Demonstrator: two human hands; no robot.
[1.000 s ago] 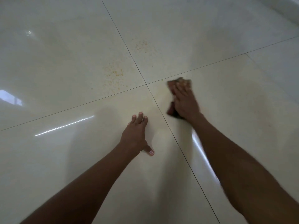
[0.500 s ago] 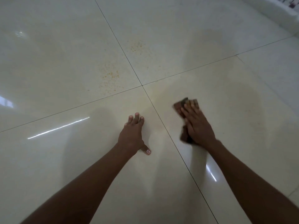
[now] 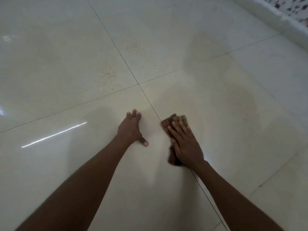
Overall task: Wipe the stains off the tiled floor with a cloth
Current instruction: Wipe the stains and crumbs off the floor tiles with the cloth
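We are pressing the brown cloth (image 3: 175,121) flat against the tiled floor (image 3: 233,114) with our right hand (image 3: 185,145), fingers straight — right beside the grout line. Our left hand (image 3: 130,129) is resting open, while orange stains (image 3: 107,75) are lying farther ahead.

our right hand (image 3: 185,144) flat on brown cloth (image 3: 173,121) over grout line, our left hand (image 3: 130,129) braced on glossy tile floor (image 3: 50,80), orange stains (image 3: 107,75) beyond
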